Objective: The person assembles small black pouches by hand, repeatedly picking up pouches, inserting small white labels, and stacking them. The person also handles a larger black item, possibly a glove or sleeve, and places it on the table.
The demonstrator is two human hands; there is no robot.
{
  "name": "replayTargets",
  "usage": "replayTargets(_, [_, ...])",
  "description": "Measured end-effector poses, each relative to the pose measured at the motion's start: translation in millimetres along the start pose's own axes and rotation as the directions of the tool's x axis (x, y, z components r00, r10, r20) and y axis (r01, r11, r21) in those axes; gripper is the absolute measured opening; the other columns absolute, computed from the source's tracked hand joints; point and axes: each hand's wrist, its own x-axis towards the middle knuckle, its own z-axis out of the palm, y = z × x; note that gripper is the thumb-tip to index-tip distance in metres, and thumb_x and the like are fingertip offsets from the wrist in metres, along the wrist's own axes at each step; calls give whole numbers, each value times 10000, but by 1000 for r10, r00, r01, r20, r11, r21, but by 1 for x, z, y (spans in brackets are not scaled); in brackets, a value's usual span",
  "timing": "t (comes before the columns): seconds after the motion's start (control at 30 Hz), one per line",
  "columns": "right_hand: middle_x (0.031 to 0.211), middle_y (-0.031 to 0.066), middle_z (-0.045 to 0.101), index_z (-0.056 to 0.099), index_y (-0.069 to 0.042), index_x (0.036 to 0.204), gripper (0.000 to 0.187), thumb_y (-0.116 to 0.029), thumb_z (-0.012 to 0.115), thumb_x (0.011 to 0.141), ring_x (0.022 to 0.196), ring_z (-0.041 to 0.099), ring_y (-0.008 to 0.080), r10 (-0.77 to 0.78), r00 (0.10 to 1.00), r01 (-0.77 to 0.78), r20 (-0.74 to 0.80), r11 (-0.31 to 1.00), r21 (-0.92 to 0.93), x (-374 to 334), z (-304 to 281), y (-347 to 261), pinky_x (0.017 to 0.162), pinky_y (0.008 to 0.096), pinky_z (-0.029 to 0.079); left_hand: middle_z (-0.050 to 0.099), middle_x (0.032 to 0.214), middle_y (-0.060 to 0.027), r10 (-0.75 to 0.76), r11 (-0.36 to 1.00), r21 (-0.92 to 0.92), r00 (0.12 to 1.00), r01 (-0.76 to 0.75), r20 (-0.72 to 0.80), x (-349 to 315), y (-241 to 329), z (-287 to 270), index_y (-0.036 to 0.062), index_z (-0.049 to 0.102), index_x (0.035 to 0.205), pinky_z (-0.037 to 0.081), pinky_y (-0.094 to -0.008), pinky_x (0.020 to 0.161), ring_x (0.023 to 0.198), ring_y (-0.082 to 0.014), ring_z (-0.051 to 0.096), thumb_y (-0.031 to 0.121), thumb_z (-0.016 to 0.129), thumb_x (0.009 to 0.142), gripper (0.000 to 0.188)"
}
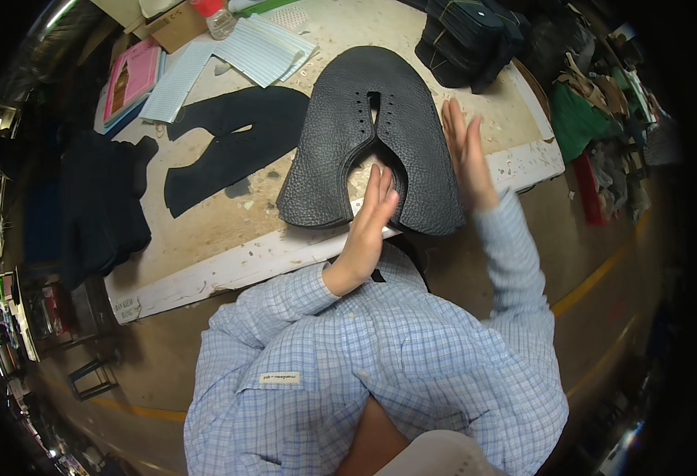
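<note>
Before me on the table lies a thick stack of black pebbled leather shoe uppers (pixel 325 151), curved at the far end, with two legs pointing toward me. Small punched holes flank a slot in its middle. My left hand (pixel 367 230) is held edgewise, fingers stretched, at the gap between the two legs; whether it touches the leather I cannot tell. Along the stack's right side stands my right hand (pixel 467 151), flat and upright with its fingers extended, close to the edge. Neither hand holds anything. To the left rests a flat black upper piece (pixel 261 119) of similar outline.
Folded black pieces (pixel 107 206) hang over the table's left edge. Bundled black pieces (pixel 467 40) sit at the far right. Printed sheets (pixel 265 51), a pink-covered book (pixel 132 79), a cardboard box (pixel 178 26) and a red-topped clear jar (pixel 218 22) lie at the back. A white table edge (pixel 206 274) runs in front.
</note>
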Motion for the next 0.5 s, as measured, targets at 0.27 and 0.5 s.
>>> replayTargets(0.27, [1594,187,156,116,-26,1542,830,-639,60,984,1479,150,284,-34,999,35,-9,962,271,-48,3,-2,1208,374,103,-71,1579,-291,-30,999,23,1000,30,7,21,8,13,-146,-88,1460,57,-353,1199,1488,-332,-51,503,361,993,918])
replayTargets(0.5, [1581,166,227,224,-51,1529,781,-597,46,1000,1462,224,285,47,987,-36,-151,996,79,-71,7,-33,1204,404,148,53,1605,-209,-26,999,26,983,22,182,-8,43,7,-53,39,1518,80,-388,1202,1494,-292,73,489,383,975,841])
